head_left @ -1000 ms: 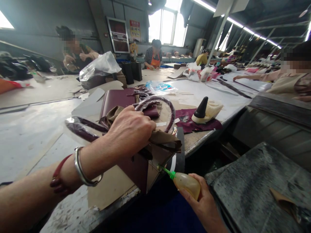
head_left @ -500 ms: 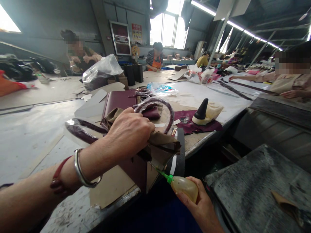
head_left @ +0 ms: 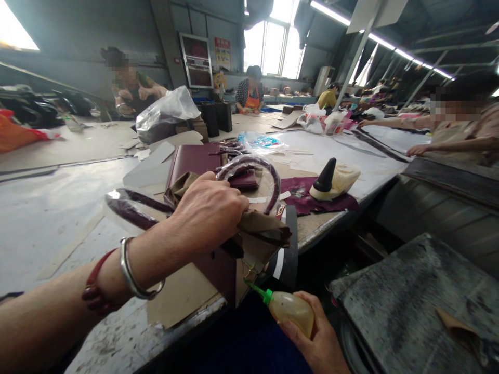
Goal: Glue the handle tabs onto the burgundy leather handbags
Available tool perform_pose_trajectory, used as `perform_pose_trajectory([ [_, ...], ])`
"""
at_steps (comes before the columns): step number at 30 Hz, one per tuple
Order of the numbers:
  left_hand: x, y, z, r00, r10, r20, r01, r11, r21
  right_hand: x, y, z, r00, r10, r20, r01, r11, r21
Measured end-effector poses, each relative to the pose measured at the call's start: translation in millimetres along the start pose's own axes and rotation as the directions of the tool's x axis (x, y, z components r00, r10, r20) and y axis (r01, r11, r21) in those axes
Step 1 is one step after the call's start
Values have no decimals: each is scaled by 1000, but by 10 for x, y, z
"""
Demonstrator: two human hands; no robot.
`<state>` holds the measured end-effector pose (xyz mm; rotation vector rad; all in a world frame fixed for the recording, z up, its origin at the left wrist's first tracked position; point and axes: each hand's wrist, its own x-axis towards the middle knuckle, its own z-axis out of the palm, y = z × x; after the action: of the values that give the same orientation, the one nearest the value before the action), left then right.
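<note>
Here, the right hand grips a bottle, the left hand brown fabric.

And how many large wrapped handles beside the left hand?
2: one handle arches beyond the left hand, another handle is left of it. More may be hidden behind.

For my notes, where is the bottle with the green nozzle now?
In the head view, the bottle is low, right of centre, in the right hand, its green nozzle just right of the maroon panel.
</note>
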<state>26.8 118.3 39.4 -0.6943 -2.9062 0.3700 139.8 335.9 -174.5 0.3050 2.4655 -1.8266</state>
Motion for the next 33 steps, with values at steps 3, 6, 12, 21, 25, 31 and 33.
perform_pose_trajectory([
  [3, -24, 10, -6, 1000, 7, -9, -7, 1000, -8, -50, -21, 41, 1000, -8, 6, 8, 999, 31],
  [6, -51, 11, -20, 1000, -2, 7, 3, 1000, -5, -80, -36, 61, 1000, -8, 12, 7, 998, 57],
  [12, -122, -2, 2, 1000, 3, -15, -4, 999, -36, -130, -37, 84, 998, 44, 52, -50, 992, 115],
  [21, -362, -14, 73, 994, 30, -101, -39, 996, -85, -197, 36, 140, 995, 74, 61, -83, 985, 149],
  [25, -514, -11, 106, 988, 34, -149, -55, 989, -136, -244, 3, 141, 989, 95, 110, -114, 978, 176],
  [31, -718, -9, 163, 979, 19, -202, -56, 982, -180, -226, -69, 78, 990, 88, 110, -105, 981, 163],
  [33, -766, -7, 174, 982, 13, -189, -52, 978, -201, -155, -25, 51, 994, 78, 79, -87, 989, 124],
])
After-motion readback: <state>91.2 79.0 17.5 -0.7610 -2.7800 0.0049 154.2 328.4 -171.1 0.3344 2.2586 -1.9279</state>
